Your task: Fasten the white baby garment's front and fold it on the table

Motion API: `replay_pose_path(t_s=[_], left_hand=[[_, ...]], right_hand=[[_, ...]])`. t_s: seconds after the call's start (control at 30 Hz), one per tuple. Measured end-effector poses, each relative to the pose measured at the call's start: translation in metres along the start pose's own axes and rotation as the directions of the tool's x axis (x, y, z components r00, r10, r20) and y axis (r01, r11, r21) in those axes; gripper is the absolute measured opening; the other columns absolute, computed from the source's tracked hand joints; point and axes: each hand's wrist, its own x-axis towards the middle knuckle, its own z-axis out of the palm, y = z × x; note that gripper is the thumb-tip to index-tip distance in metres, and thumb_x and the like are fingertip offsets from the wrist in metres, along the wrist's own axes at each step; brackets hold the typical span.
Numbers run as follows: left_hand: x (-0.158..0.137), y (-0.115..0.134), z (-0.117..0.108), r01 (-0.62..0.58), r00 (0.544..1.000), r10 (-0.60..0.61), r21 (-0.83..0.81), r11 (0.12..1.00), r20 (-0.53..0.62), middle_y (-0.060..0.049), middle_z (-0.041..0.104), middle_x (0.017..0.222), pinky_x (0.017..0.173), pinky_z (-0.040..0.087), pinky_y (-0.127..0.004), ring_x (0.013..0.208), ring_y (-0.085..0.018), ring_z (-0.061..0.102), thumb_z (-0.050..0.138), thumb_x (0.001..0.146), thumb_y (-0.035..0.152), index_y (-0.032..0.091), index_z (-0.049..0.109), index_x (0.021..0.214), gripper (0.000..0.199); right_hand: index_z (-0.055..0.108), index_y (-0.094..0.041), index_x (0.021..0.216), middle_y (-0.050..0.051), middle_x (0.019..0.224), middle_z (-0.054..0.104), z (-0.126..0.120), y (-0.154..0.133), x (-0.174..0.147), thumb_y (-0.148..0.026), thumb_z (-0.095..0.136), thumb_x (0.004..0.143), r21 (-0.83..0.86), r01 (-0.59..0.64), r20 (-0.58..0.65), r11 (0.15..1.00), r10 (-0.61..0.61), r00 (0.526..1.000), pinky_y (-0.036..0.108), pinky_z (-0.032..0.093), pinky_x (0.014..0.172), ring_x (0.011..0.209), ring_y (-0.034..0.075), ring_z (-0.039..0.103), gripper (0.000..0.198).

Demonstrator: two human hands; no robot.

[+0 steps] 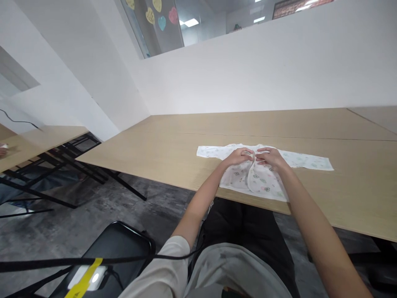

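1. We see a small white baby shirt with a pale printed pattern point(262, 180) lying flat on the light wooden bench point(155, 153), near its front edge, with both sleeves spread out to the sides.
2. Our left hand point(237, 156) rests on the shirt's upper middle, its fingers point(248, 153) curled together and pinching the edge of the left front panel near the neckline.
3. Our right hand point(273, 157) sits just beside it, almost touching, its fingers point(262, 156) closed on the edge of the right front panel.
4. The two front panels meet in a line running down from between the hands.
5. We can read no brand, label or writing on the shirt; its print is too small to make out.
6. A black chair point(118, 244) stands at lower left, with a black cable point(93, 260) and a yellow strip point(83, 279) across it.
7. Coloured paper hearts point(161, 16) hang on the glass above the white wall.
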Motion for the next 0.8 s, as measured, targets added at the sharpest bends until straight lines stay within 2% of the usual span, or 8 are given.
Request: replay_pose_path(t_s=[0.1, 0.2, 0.3, 0.37, 0.43, 0.63, 0.8], left_hand=[[-0.004, 0.003, -0.005, 0.007, 0.987, -0.026, 0.118, 0.993, 0.159, -0.005, 0.068, 0.075, 0.065, 0.042, -0.023, 0.068, -0.011, 0.057, 0.065, 0.075, 0.030, 0.011, 0.070, 0.086, 0.022], [-0.007, 0.005, -0.010, -0.047, 0.960, -0.019, 0.226, 0.973, 0.278, -0.003, 0.064, 0.066, 0.063, 0.039, -0.023, 0.065, -0.010, 0.054, 0.069, 0.071, 0.040, 0.011, 0.072, 0.072, 0.029], [-0.006, 0.002, -0.013, -0.076, 0.938, -0.012, 0.241, 0.967, 0.345, -0.001, 0.063, 0.066, 0.061, 0.037, -0.023, 0.063, -0.010, 0.051, 0.073, 0.066, 0.044, 0.012, 0.074, 0.076, 0.033], [-0.005, -0.001, -0.015, -0.092, 0.933, -0.006, 0.253, 0.963, 0.359, -0.001, 0.063, 0.065, 0.060, 0.036, -0.023, 0.063, -0.010, 0.050, 0.074, 0.065, 0.045, 0.012, 0.074, 0.077, 0.035], [-0.004, -0.004, -0.016, -0.097, 0.934, -0.009, 0.277, 0.956, 0.357, 0.000, 0.060, 0.062, 0.058, 0.034, -0.023, 0.060, -0.010, 0.049, 0.073, 0.064, 0.047, 0.012, 0.074, 0.075, 0.037], [-0.005, 0.000, -0.014, -0.063, 0.944, -0.043, 0.306, 0.950, 0.327, 0.001, 0.057, 0.058, 0.057, 0.033, -0.023, 0.059, -0.009, 0.046, 0.073, 0.062, 0.043, 0.012, 0.073, 0.071, 0.032], [-0.004, 0.000, -0.015, -0.061, 0.934, -0.050, 0.295, 0.954, 0.354, 0.000, 0.060, 0.062, 0.060, 0.035, -0.023, 0.062, -0.010, 0.049, 0.073, 0.063, 0.039, 0.012, 0.074, 0.071, 0.028]], right_hand=[[0.061, -0.014, 0.088, 0.004, 0.064, 0.065, -0.008, -0.002, 0.001, -0.012, 0.075, 0.069, -0.065, 0.007, 0.045, 0.998, -0.004, 0.999, 0.019, 0.049, 0.047, 0.055, 0.012, 0.061, 0.023], [0.063, -0.013, 0.071, 0.006, 0.064, 0.065, -0.016, -0.004, -0.002, -0.026, 0.079, 0.068, -0.224, 0.034, 0.256, 0.974, 0.025, 0.966, 0.019, 0.044, 0.045, 0.051, 0.010, 0.057, 0.021], [0.065, -0.012, 0.061, 0.004, 0.056, 0.061, -0.020, -0.005, -0.008, -0.037, 0.078, 0.066, -0.394, 0.141, 0.529, 0.908, 0.099, 0.843, 0.020, 0.036, 0.041, 0.043, 0.007, 0.045, 0.028], [0.067, -0.012, 0.061, 0.002, 0.053, 0.058, -0.020, -0.007, -0.012, -0.038, 0.077, 0.065, -0.459, 0.208, 0.618, 0.864, 0.142, 0.774, 0.021, 0.033, 0.040, 0.041, 0.006, 0.041, 0.028], [0.067, -0.013, 0.062, 0.001, 0.052, 0.057, -0.017, -0.007, -0.014, -0.038, 0.075, 0.065, -0.495, 0.239, 0.636, 0.835, 0.161, 0.755, 0.021, 0.031, 0.040, 0.042, 0.006, 0.040, 0.026], [0.060, -0.015, 0.056, 0.000, 0.048, 0.052, -0.009, -0.003, -0.012, -0.031, 0.071, 0.066, -0.539, 0.235, 0.613, 0.809, 0.186, 0.768, 0.021, 0.030, 0.041, 0.042, 0.007, 0.039, 0.023], [0.057, -0.015, 0.052, -0.001, 0.046, 0.050, -0.006, 0.000, -0.011, -0.027, 0.070, 0.065, -0.533, 0.199, 0.593, 0.822, 0.195, 0.781, 0.021, 0.030, 0.039, 0.040, 0.006, 0.037, 0.022]])
